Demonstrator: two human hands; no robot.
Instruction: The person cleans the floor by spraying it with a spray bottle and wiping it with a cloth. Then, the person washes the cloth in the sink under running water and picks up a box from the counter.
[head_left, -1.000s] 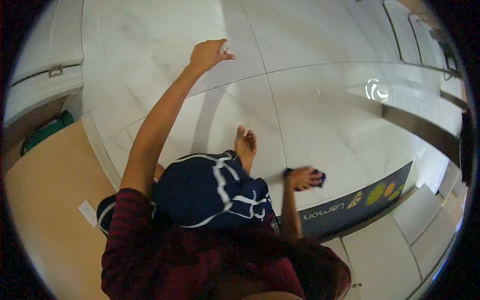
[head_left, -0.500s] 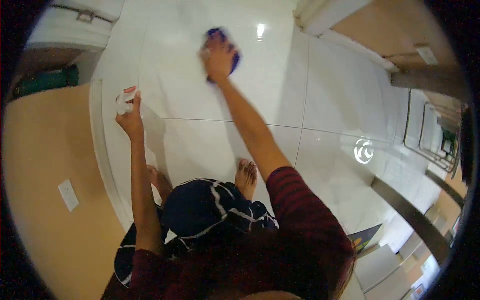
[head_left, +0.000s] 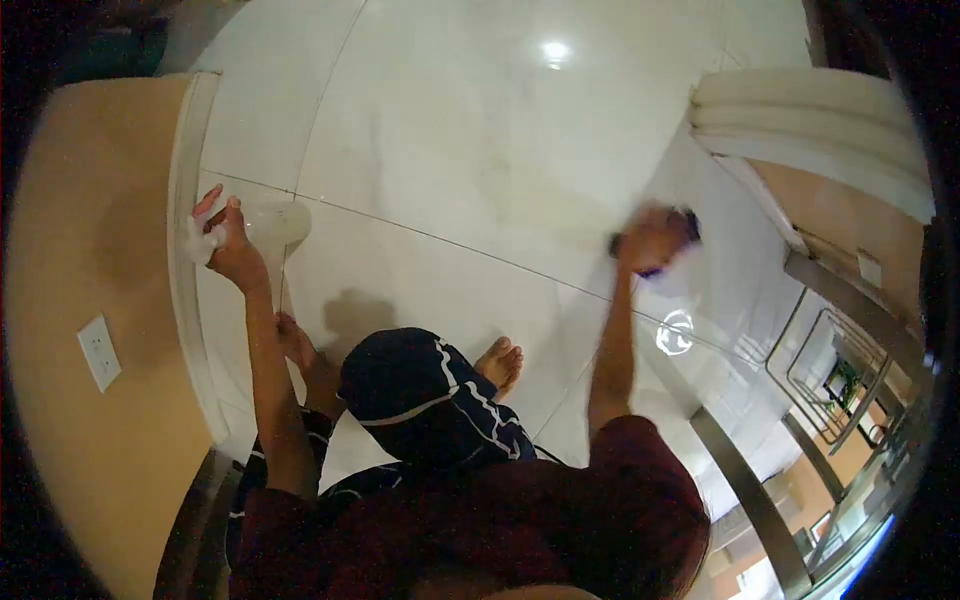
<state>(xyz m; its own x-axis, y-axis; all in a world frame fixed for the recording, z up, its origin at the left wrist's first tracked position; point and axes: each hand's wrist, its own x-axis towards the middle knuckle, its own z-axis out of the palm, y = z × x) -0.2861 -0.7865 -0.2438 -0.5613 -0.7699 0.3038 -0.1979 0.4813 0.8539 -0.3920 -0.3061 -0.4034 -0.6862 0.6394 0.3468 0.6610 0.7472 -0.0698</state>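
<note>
My left hand (head_left: 232,240) is wrapped round the neck of a whitish translucent bottle (head_left: 278,224), held at the left near the wall. The bottle's body points to the right, above the floor tiles. On the right, my right hand (head_left: 655,240) presses a dark blue cloth (head_left: 690,226) against the glossy white floor (head_left: 450,150). Motion blurs that hand, and the cloth shows past its fingers and below the palm.
A tan wall with an outlet (head_left: 99,352) stands at the left. At the upper right is a white-trimmed wall corner (head_left: 800,115). Dark furniture bars (head_left: 750,490) and a metal frame (head_left: 825,370) are at the right. My bare feet (head_left: 500,368) rest on the tiles.
The view has turned. My right hand has swept the cloth from the upper middle to the right across the floor. My left hand still holds the bottle, whose body now shows.
</note>
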